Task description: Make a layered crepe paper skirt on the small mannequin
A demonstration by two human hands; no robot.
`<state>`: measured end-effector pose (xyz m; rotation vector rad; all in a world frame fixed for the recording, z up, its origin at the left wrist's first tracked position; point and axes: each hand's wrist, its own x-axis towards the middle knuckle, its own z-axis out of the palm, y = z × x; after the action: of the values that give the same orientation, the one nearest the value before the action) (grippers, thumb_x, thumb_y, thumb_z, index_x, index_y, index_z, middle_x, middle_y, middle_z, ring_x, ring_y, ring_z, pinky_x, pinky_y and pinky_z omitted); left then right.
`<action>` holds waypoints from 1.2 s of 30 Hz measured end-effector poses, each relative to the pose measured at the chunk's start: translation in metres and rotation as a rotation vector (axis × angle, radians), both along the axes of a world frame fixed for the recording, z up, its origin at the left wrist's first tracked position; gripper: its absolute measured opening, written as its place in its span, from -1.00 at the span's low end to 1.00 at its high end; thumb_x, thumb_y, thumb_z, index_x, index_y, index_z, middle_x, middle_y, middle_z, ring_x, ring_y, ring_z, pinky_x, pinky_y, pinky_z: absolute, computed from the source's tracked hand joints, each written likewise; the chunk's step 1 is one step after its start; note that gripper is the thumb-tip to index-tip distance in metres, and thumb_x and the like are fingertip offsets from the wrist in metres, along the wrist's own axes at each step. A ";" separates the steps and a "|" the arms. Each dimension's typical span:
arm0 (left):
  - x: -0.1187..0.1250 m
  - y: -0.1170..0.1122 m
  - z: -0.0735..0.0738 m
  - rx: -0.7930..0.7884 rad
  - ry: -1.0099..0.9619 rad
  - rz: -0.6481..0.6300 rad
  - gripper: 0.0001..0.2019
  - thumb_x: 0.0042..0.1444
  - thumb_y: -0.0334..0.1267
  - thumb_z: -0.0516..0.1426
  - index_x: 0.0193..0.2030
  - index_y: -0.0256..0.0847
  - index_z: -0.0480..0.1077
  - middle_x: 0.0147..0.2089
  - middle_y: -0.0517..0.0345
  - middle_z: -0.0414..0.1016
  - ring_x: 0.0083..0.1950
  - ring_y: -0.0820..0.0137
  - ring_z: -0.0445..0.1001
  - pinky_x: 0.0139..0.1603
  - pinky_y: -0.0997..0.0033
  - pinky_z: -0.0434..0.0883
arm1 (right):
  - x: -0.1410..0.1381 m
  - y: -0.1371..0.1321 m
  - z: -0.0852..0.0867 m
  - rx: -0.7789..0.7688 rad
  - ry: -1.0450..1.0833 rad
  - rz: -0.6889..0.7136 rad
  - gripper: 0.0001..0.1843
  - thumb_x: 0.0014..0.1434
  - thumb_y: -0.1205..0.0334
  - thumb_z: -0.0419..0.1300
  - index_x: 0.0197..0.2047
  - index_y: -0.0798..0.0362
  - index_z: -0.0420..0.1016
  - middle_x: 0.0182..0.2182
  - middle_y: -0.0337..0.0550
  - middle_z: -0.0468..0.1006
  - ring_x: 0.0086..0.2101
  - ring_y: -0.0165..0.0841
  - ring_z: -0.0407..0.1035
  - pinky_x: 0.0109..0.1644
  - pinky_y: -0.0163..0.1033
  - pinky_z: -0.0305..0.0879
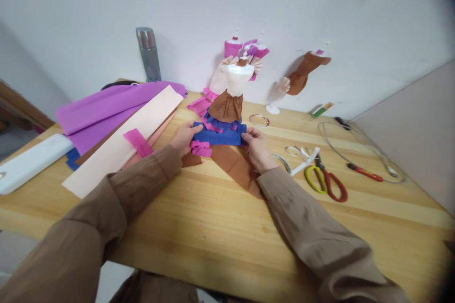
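Note:
A strip of blue crepe paper [218,135] is stretched level between my two hands. My left hand [185,139] pinches its left end and my right hand [256,147] pinches its right end. Right behind the strip stands a small white dress form [239,78] wearing a brown gathered paper skirt [226,106] over blue and pink ruffles. A crumpled pink paper scrap [201,148] lies beside my left hand. Brown paper [236,170] lies on the table, partly under my right hand and sleeve.
Purple paper [113,109] and a pale paper sheet [124,142] are stacked at left, near a grey flask [148,54]. Other dressed forms, including a brown one [307,71], stand along the wall. Scissors [325,180], white tape [306,160] and a cabled red tool [365,172] lie at right.

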<state>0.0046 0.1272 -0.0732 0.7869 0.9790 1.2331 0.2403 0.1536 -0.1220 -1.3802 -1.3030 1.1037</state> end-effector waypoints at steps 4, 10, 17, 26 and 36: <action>0.001 -0.003 0.002 0.064 0.154 0.010 -0.78 0.16 -0.15 0.22 -0.36 -0.25 0.37 -0.50 0.21 0.45 -0.51 0.52 0.44 -0.40 0.52 0.44 | 0.011 0.000 0.018 -0.007 -0.191 -0.063 -0.60 0.33 0.08 0.20 0.16 0.09 0.41 0.08 -0.02 0.48 -0.03 -0.23 0.45 0.02 0.00 0.47; 0.001 -0.013 0.005 0.165 0.626 -0.032 -0.87 0.16 -0.30 0.16 -0.39 -0.23 0.34 -0.43 0.14 0.46 -0.46 0.44 0.46 -0.41 0.45 0.41 | 0.057 -0.005 0.057 0.046 -0.626 -0.216 -0.70 0.29 0.13 0.24 0.02 0.11 0.51 0.01 -0.04 0.54 -0.02 -0.20 0.45 0.07 0.03 0.42; 0.011 -0.034 0.009 0.412 1.124 -0.193 -0.85 -0.13 -0.44 0.28 -0.50 -0.22 0.37 -0.25 0.07 0.51 -0.12 0.20 0.49 0.04 0.19 0.38 | 0.044 -0.029 0.070 0.241 -0.889 -0.010 -0.71 0.14 0.34 0.18 -0.09 0.12 0.63 0.12 0.20 0.49 0.21 0.10 0.26 0.30 0.19 0.10; -0.003 -0.022 0.023 0.556 1.220 -0.201 -0.84 -0.10 -0.46 0.23 -0.56 -0.18 0.36 -0.40 0.12 0.47 -0.20 0.24 0.44 -0.13 0.33 0.34 | -0.009 -0.047 0.053 0.228 -0.783 0.644 -0.69 0.37 0.06 0.14 0.08 0.01 0.47 0.08 -0.05 0.48 -0.04 -0.26 0.44 0.02 -0.06 0.47; -0.031 0.008 0.023 0.508 1.071 -0.073 -0.92 -0.18 -0.43 0.29 -0.51 -0.18 0.50 -0.50 0.18 0.44 -0.39 0.34 0.34 -0.25 0.40 0.27 | -0.004 -0.005 0.038 0.097 -0.850 0.285 -0.62 0.34 0.08 0.19 0.15 0.07 0.42 0.09 -0.02 0.47 -0.02 -0.23 0.45 0.04 0.00 0.46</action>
<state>-0.0265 0.1356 -0.0506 1.9773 1.4604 0.9654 0.2362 0.1482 -0.0841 -1.6975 -2.1757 0.6039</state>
